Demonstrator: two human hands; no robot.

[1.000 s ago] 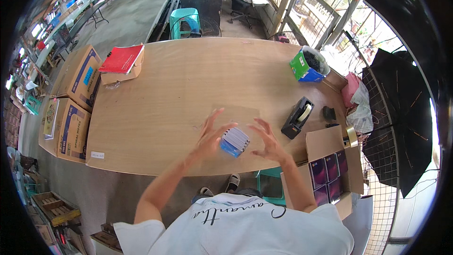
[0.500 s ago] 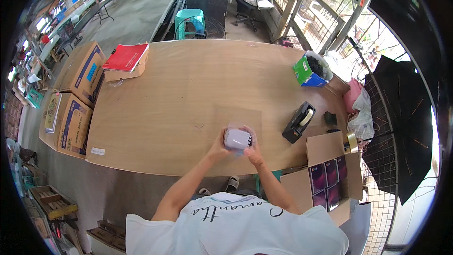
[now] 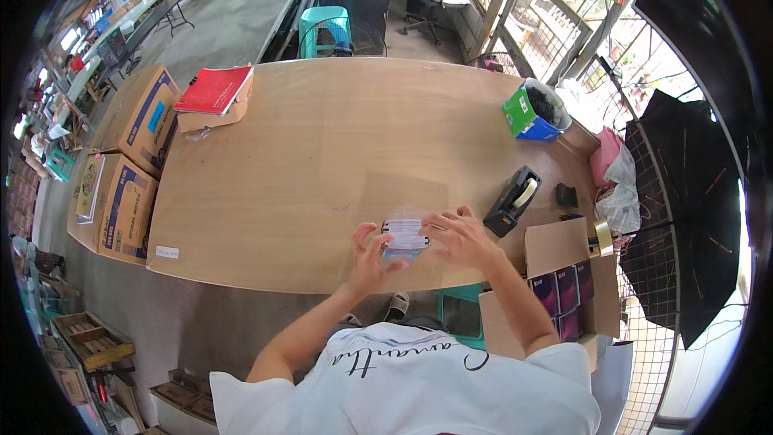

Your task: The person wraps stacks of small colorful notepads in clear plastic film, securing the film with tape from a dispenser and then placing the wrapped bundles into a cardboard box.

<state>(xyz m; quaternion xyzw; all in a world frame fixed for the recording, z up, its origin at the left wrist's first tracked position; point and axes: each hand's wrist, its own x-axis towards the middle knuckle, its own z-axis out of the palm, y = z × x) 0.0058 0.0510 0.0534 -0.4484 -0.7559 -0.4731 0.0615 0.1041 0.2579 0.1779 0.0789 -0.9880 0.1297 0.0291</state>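
Note:
In front of me, close to the table's near edge, is a small stack of spiral notepads (image 3: pixel 404 234) with white page edges and dark coils at its sides. Clear plastic shows around its lower side. My left hand (image 3: pixel 373 260) grips the stack's left side, with fingers curled and the thumb low. From the right, my right hand (image 3: pixel 463 239) has its fingertips on the upper right edge, its back raised over that side. The exact finger contact is partly hidden.
To the right stand a black tape dispenser (image 3: pixel 513 203), an open carton (image 3: pixel 555 238) of dark purple boxes and a green-blue bin (image 3: pixel 535 113). A red notebook (image 3: pixel 213 90) lies at the far left, beside stacked cartons (image 3: pixel 127 208). A teal stool (image 3: pixel 462 310) sits below the near edge.
The notepad stack has turned from its flat pale face to its layered page edges. My right hand has risen over the stack's right side; my left fingers have spread and shifted.

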